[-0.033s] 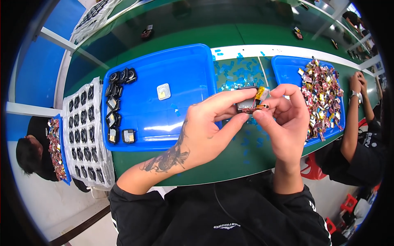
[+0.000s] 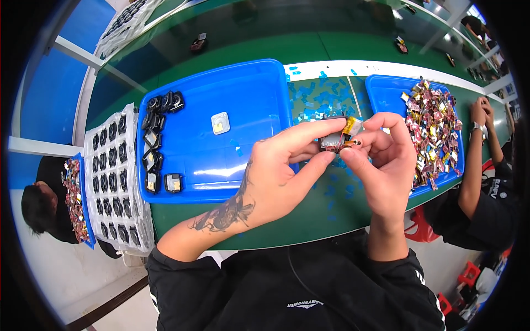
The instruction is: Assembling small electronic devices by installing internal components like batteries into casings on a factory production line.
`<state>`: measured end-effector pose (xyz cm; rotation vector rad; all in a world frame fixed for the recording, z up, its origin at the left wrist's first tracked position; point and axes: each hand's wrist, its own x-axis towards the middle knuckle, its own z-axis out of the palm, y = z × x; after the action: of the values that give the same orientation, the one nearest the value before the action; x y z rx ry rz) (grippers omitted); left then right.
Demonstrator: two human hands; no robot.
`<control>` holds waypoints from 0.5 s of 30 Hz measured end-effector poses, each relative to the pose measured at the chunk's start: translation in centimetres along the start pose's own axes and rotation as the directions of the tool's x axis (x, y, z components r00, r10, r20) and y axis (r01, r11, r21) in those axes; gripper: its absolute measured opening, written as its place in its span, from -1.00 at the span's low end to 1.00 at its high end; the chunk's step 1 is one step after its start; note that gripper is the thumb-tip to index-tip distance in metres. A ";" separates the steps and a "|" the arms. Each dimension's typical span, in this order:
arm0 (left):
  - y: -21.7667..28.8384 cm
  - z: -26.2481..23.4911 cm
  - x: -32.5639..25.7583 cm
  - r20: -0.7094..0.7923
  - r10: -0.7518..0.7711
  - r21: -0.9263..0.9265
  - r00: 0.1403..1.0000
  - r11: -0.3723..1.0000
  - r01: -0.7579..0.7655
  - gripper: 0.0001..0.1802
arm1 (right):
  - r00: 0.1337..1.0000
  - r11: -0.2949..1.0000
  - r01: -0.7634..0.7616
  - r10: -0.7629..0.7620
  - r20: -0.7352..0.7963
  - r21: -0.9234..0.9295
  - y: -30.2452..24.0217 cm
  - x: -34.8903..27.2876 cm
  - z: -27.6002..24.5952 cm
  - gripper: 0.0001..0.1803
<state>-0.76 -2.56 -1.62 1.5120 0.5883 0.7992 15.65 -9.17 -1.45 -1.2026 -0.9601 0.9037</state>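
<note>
Just right of the large blue tray, my left hand grips a small black watch case with a grey inside, between thumb and fingers. My right hand pinches the edge of a reddish circuit board at the case's near right side. A small battery pack with yellow tape stands up from the case, touching my right fingertips. How far the board sits inside the case is hidden by my fingers.
The blue tray holds several black watch cases and a clear-and-white square piece. Blue film scraps litter the green table. Another tray is heaped with circuit boards. White foam carries cases; people sit both sides.
</note>
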 end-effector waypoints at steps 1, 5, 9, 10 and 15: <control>0.1 0.1 0.0 -0.003 0.005 -0.031 1.000 1.000 -0.006 -0.54 | 1.000 1.000 -0.001 0.001 0.002 0.000 0.0 0.0 0.0 -0.58; 0.2 0.6 -0.2 -0.044 0.004 -0.092 0.999 0.996 -0.008 -0.52 | 0.993 0.991 0.104 -0.109 -0.054 -0.081 1.2 0.0 0.7 -0.58; -1.0 1.2 -0.1 -0.129 0.057 -0.209 0.990 0.974 -0.083 -0.52 | 0.973 0.978 0.186 -0.196 -0.120 -0.093 2.2 -0.5 1.6 -0.58; -1.1 1.3 0.0 -0.136 0.066 -0.209 0.989 0.974 -0.094 -0.50 | 0.972 0.976 0.196 -0.206 -0.115 -0.093 2.8 -0.4 1.3 -0.55; -1.1 0.8 -0.1 -0.142 0.069 -0.249 0.987 0.963 -0.103 -0.47 | 0.999 0.994 -0.010 0.015 -0.047 0.111 2.4 0.5 1.7 -0.45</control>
<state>-0.10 -3.07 -2.73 1.2606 0.4972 1.0094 14.03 -7.83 -3.61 -1.1319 -0.8536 0.9224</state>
